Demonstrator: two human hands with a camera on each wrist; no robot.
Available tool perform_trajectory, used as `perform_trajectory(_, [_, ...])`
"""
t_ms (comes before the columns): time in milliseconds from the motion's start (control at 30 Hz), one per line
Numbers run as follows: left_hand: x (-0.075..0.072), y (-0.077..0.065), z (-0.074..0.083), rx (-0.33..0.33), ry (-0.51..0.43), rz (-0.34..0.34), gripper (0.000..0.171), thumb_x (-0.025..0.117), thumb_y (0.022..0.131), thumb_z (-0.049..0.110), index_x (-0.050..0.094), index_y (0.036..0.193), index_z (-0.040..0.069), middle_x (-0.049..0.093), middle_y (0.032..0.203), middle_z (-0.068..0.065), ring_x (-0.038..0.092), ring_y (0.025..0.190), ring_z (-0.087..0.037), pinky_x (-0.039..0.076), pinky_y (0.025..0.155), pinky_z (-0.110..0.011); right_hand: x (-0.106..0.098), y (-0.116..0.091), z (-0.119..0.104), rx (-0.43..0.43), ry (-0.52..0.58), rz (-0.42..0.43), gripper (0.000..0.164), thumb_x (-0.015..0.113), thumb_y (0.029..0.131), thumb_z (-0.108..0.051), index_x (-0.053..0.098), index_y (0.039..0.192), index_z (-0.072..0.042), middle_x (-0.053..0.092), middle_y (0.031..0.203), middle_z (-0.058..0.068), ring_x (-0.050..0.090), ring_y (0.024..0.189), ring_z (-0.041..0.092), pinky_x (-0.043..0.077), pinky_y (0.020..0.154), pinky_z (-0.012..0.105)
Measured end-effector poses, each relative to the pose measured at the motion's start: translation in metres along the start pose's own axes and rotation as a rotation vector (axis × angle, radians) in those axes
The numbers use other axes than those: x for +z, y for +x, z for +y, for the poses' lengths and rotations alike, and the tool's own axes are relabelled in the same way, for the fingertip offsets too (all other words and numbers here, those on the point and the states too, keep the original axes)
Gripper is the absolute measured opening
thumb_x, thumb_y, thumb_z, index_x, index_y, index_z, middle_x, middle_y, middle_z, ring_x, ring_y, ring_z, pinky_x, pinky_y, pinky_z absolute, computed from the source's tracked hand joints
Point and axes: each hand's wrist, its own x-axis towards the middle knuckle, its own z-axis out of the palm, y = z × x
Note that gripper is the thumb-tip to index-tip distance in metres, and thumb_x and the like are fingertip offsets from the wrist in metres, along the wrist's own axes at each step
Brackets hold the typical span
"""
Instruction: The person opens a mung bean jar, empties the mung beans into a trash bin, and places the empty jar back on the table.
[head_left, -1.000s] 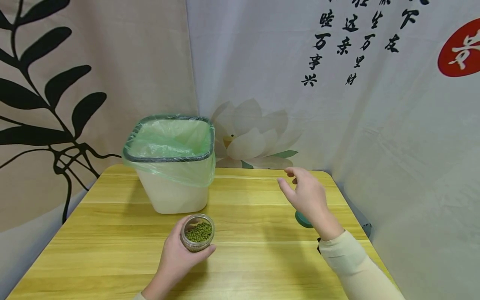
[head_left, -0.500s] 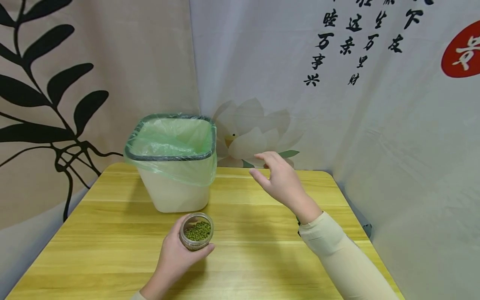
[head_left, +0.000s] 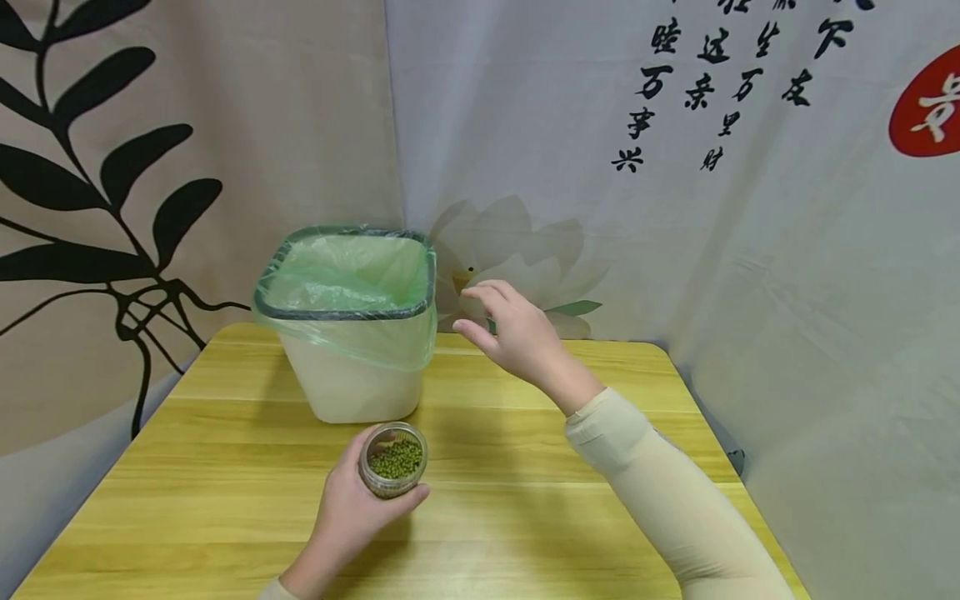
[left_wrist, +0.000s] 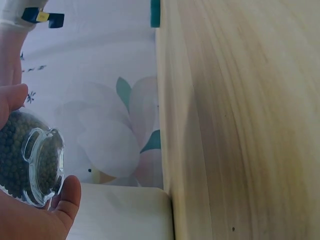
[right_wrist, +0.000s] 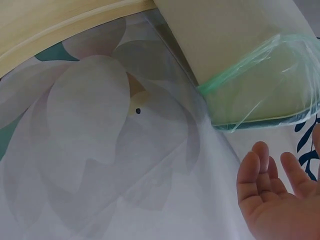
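In the head view my left hand point(head_left: 352, 500) grips a small clear glass jar point(head_left: 393, 493) by its side, thumb and fingers round it. Green mung beans point(head_left: 396, 459) show through its uncovered mouth. The jar is held low in front of a white bin point(head_left: 360, 390) lined with a thin green bag point(head_left: 352, 279). My right hand point(head_left: 517, 335) is raised to the right of the bin, holding nothing, its fingers slightly bent toward the rim. In the right wrist view these fingers point(right_wrist: 248, 175) are close to the bag's edge, with a gap between.
A wooden table point(head_left: 480, 533) carries the bin at its back left. A teal round-edged piece point(left_wrist: 155, 13) stands on the table in the left wrist view; my right arm hides that spot in the head view. Cloth hangings point(head_left: 712, 250) with printed flowers and writing close off the back and sides.
My right hand has moved left and upward from the right side of the table toward the bin. The arm now covers the green disc seen earlier. The left hand and jar have hardly moved.
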Motion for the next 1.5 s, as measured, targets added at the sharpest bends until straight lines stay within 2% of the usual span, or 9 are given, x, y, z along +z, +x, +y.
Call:
perform_trajectory(333, [-0.001, 0.001, -0.001, 0.021, 0.002, 0.002, 0.096, 0.106, 0.064, 0.034, 0.056, 0.145, 0.02, 0.07, 0.135, -0.002, 0.065, 0.123, -0.021, 0.053, 0.105, -0.051, 0.016, 0.024, -0.014, -0.068, -0.049, 0.009, 0.048, 0.068, 0.105, -0.042, 0.064, 0.145, -0.015, 0.059, 0.149, 0.006, 0.069, 0.124, 0.025, 0.06, 0.102, 0.047])
perform_trajectory(567, [-0.004, 0.002, 0.002, 0.024, 0.001, -0.012, 0.096, 0.104, 0.067, 0.036, 0.054, 0.147, 0.018, 0.069, 0.138, -0.008, 0.065, 0.124, -0.025, 0.053, 0.105, -0.054, 0.027, 0.038, -0.021, -0.08, -0.092, -0.063, 0.052, 0.066, 0.105, -0.045, 0.061, 0.149, -0.018, 0.056, 0.155, 0.005, 0.067, 0.128, 0.023, 0.059, 0.104, 0.045])
perform_trajectory(767, [-0.005, 0.002, 0.003, 0.015, 0.012, -0.004, 0.095, 0.104, 0.066, 0.035, 0.055, 0.146, 0.02, 0.07, 0.136, -0.004, 0.065, 0.124, -0.023, 0.053, 0.105, -0.052, 0.037, 0.045, -0.026, -0.112, -0.137, -0.122, 0.047, 0.064, 0.106, -0.044, 0.063, 0.146, -0.02, 0.058, 0.155, 0.004, 0.066, 0.133, 0.021, 0.058, 0.106, 0.04])
perform_trajectory(967, [-0.006, 0.002, 0.003, 0.02, 0.023, -0.011, 0.093, 0.104, 0.068, 0.034, 0.054, 0.147, 0.021, 0.068, 0.137, -0.001, 0.064, 0.124, -0.022, 0.053, 0.104, -0.052, 0.044, 0.048, -0.027, -0.193, -0.193, -0.077, 0.036, 0.064, 0.105, -0.041, 0.069, 0.133, -0.019, 0.066, 0.137, 0.0, 0.072, 0.114, 0.017, 0.061, 0.094, 0.033])
perform_trajectory(1167, [-0.012, 0.003, 0.006, 0.032, 0.05, -0.014, 0.092, 0.103, 0.069, 0.042, 0.055, 0.145, 0.024, 0.069, 0.134, 0.001, 0.065, 0.122, -0.019, 0.055, 0.101, -0.046, 0.047, 0.049, -0.027, -0.247, -0.235, -0.02, 0.024, 0.065, 0.105, -0.038, 0.071, 0.118, -0.019, 0.069, 0.119, -0.001, 0.07, 0.1, 0.015, 0.059, 0.081, 0.03])
perform_trajectory(1300, [-0.021, 0.002, 0.008, 0.027, 0.041, -0.034, 0.092, 0.102, 0.07, 0.044, 0.054, 0.147, 0.024, 0.069, 0.137, 0.001, 0.065, 0.124, -0.021, 0.055, 0.1, -0.046, 0.048, 0.049, -0.025, -0.267, -0.249, -0.01, 0.021, 0.066, 0.104, -0.037, 0.07, 0.114, -0.019, 0.069, 0.116, -0.001, 0.069, 0.097, 0.014, 0.059, 0.076, 0.028])
perform_trajectory(1500, [-0.036, 0.003, 0.014, -0.006, 0.064, -0.034, 0.096, 0.1, 0.073, 0.044, 0.049, 0.151, 0.023, 0.067, 0.14, -0.005, 0.064, 0.127, -0.027, 0.054, 0.101, -0.051, 0.047, 0.047, -0.021, -0.27, -0.244, -0.01, 0.02, 0.067, 0.103, -0.035, 0.071, 0.115, -0.02, 0.07, 0.117, -0.002, 0.07, 0.098, 0.014, 0.059, 0.077, 0.029])
